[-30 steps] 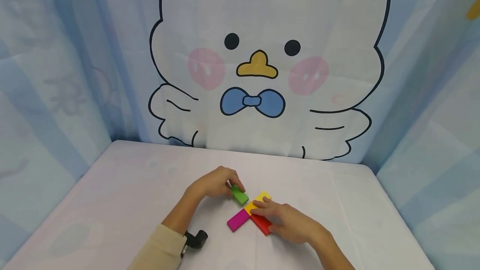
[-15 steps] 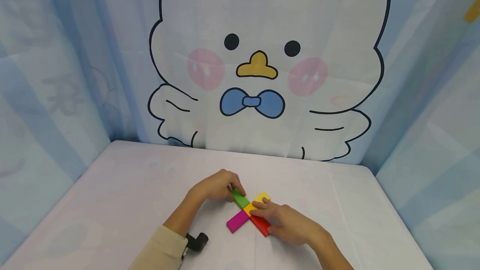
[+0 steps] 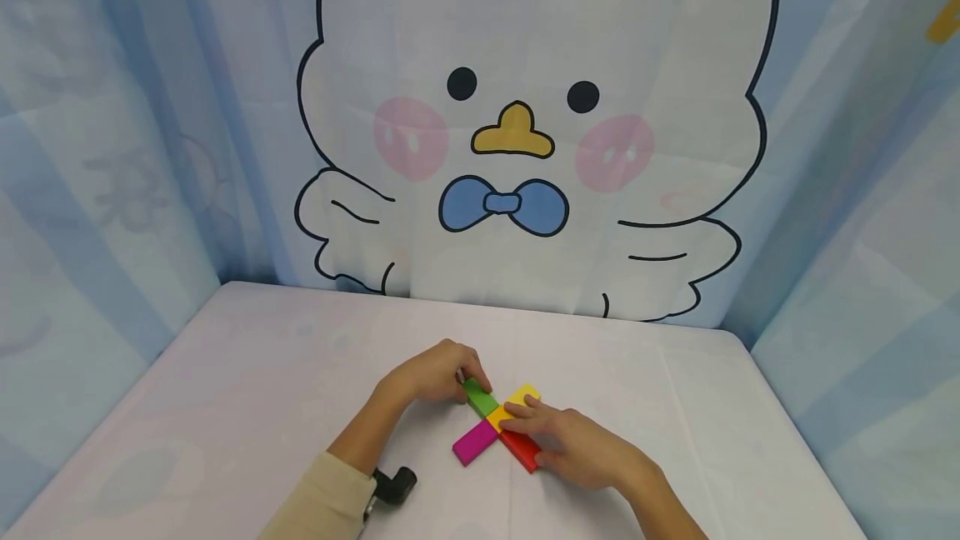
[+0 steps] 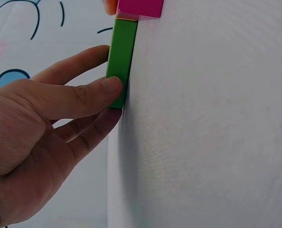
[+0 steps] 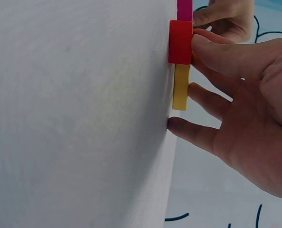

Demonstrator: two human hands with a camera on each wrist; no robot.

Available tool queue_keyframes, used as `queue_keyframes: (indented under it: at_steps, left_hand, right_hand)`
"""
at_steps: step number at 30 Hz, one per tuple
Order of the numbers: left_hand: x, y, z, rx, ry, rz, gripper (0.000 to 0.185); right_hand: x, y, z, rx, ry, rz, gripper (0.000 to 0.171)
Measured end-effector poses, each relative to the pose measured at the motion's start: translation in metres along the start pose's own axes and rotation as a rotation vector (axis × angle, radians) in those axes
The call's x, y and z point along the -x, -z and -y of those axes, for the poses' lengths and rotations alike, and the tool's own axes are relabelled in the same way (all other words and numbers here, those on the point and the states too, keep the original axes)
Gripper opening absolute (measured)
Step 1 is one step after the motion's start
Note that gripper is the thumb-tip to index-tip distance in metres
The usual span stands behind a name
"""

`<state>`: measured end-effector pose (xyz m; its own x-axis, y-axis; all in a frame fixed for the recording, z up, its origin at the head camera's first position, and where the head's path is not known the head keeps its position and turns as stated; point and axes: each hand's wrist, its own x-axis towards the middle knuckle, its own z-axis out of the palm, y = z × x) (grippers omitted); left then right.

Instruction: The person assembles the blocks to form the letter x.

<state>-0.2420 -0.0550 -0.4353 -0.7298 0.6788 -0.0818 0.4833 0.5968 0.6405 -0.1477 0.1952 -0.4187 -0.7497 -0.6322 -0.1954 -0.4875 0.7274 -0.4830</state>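
Note:
Four flat blocks lie in a cross on the white table (image 3: 247,373): a green block (image 3: 479,397), a yellow block (image 3: 521,397), a magenta block (image 3: 475,442) and a red block (image 3: 521,449). My left hand (image 3: 468,382) pinches the outer end of the green block (image 4: 122,52) between thumb (image 4: 91,95) and fingers, and its inner end meets the magenta block (image 4: 140,8). My right hand (image 3: 538,437) lies flat over the right side of the cross. Its thumb (image 5: 212,50) presses the red block (image 5: 181,42), and straight fingers touch the yellow block (image 5: 181,88).
A curtain printed with a big cartoon duck (image 3: 525,132) hangs behind the table, and blue striped curtains close in both sides. A black wrist camera (image 3: 393,483) sits by my beige left sleeve (image 3: 322,498). White tabletop surrounds the blocks.
The green block has slid in and now lies against the centre of the cross. My left hand followed it. The right hand has hardly moved.

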Motion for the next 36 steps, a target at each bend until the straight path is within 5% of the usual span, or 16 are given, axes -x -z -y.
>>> queue_keyframes:
  at_steps: [27, 36]
  left_hand:
    - [0.007, 0.001, -0.004, -0.067, -0.006, -0.016, 0.029]
    - [0.013, 0.007, -0.014, -0.087, 0.073, -0.013, 0.039]
  right_hand:
    - [-0.005, 0.000, 0.003, 0.048, 0.009, -0.003, 0.054]
    - [-0.002, 0.004, 0.003, 0.057, 0.014, -0.015, 0.049]
